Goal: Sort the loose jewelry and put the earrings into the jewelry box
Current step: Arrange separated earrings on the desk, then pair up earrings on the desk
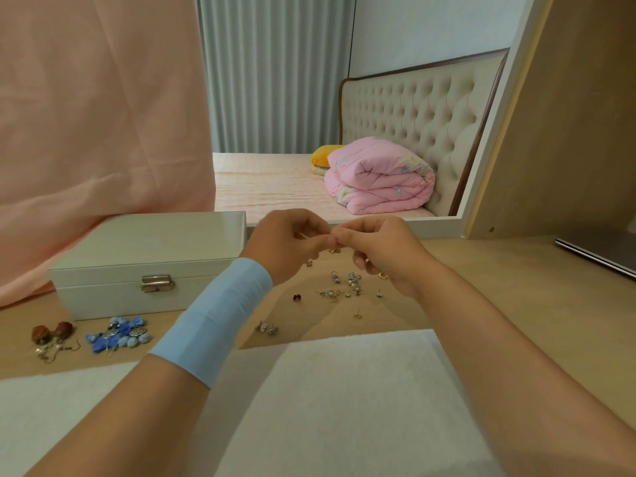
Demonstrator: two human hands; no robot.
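Cream-white jewelry box (137, 256) with silver clasp (157, 283). Pale wood-grain worktop (481, 277). Blue flower earrings (118, 333), rust-brown earrings (51, 332), dark red stud (297, 297), small silvery studs (344, 287). Light blue wristband (213, 318). White towel (344, 390). Pink quilt (378, 177) with faint pastel print, yellow pillow (325, 154), beige button-tufted headboard (413, 108). Plain peach cloth (96, 132), grey-green pleated curtain (275, 74).

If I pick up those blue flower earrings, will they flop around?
Probably yes: the blue flower earrings look like many small pieces hung together, so they would likely dangle and swing. They seem light, and lying flat on the desk they probably won't roll.
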